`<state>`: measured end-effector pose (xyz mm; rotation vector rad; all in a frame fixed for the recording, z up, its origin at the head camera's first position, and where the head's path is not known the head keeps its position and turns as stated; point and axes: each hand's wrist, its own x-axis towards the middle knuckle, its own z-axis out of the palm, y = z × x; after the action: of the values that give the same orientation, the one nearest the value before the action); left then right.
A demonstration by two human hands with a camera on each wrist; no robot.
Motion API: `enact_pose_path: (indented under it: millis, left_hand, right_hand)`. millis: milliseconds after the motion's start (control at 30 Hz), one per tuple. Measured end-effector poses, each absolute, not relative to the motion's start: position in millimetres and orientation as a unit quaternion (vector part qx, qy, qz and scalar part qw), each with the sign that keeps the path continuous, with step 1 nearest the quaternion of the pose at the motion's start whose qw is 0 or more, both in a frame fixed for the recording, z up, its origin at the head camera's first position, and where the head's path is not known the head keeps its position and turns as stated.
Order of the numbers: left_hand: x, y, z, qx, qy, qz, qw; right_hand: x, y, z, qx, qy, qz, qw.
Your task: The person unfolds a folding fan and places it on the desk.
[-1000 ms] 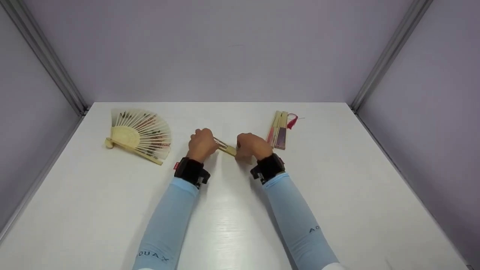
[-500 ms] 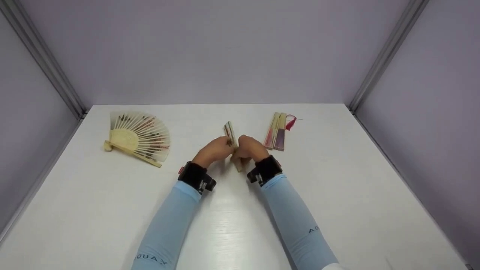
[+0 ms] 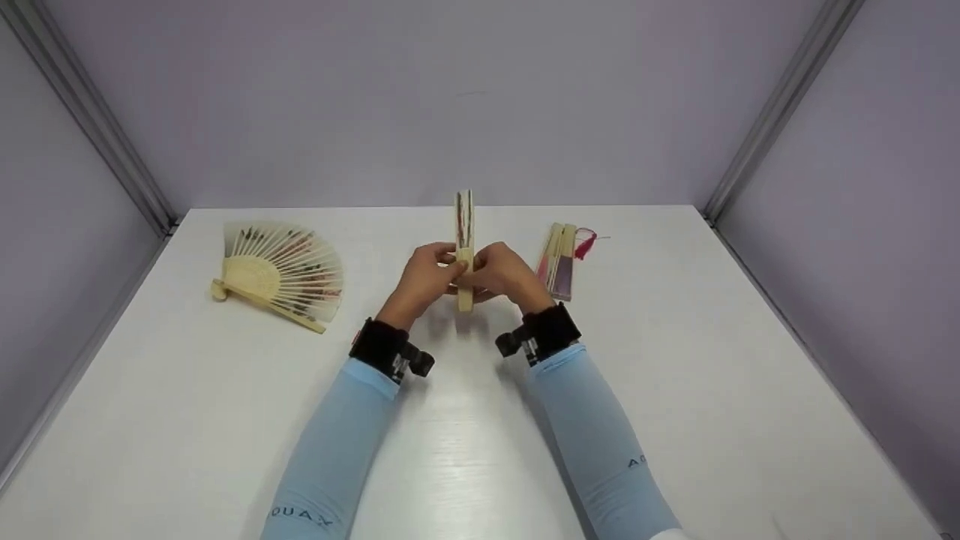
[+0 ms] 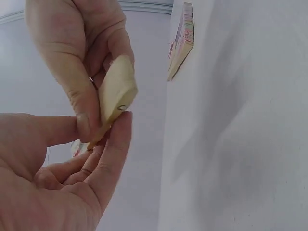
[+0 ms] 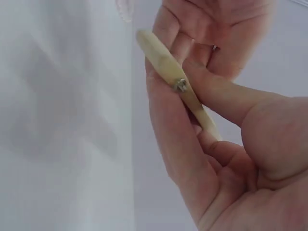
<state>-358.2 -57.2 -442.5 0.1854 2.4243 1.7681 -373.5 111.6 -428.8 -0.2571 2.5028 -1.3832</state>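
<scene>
A folded hand fan with pale wooden ribs is held above the middle of the table, its patterned end pointing away. From the left side, my left hand pinches it between thumb and fingers. My right hand pinches the same fan from the right. In the left wrist view, the fan's pale wooden end shows between both hands. A metal rivet near that end is visible in the right wrist view. The fingers hide part of the ribs.
On the table's left lies a spread fan with a floral pattern. At the right lie folded fans, pink and purple at their near ends, beside a red tassel. Walls border the white table at back and sides.
The folded fan has turned from slanting crosswise to pointing straight away, and has been raised off the table. Both hands have come together around its lower part.
</scene>
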Motion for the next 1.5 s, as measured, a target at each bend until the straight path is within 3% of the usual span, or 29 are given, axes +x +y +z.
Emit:
enact_pose_path:
  millis: [333, 633, 967, 1500]
  left_hand:
    - [-353, -55, -435, 0.066, 0.773, 0.629, 0.044]
    - [-350, -51, -429, 0.064, 0.741, 0.667, 0.049]
    - [-351, -56, -427, 0.064, 0.735, 0.673, 0.049]
    - [-358, -64, -435, 0.030, 0.671, 0.738, 0.061]
  right_hand:
    - [-372, 140, -416, -0.124, 0.822, -0.521, 0.193]
    - [-369, 151, -417, -0.097, 0.780, -0.603, 0.138]
    - [-371, 144, -417, -0.093, 0.755, -0.639, 0.113]
    - [-376, 142, -422, -0.063, 0.714, -0.688, 0.115]
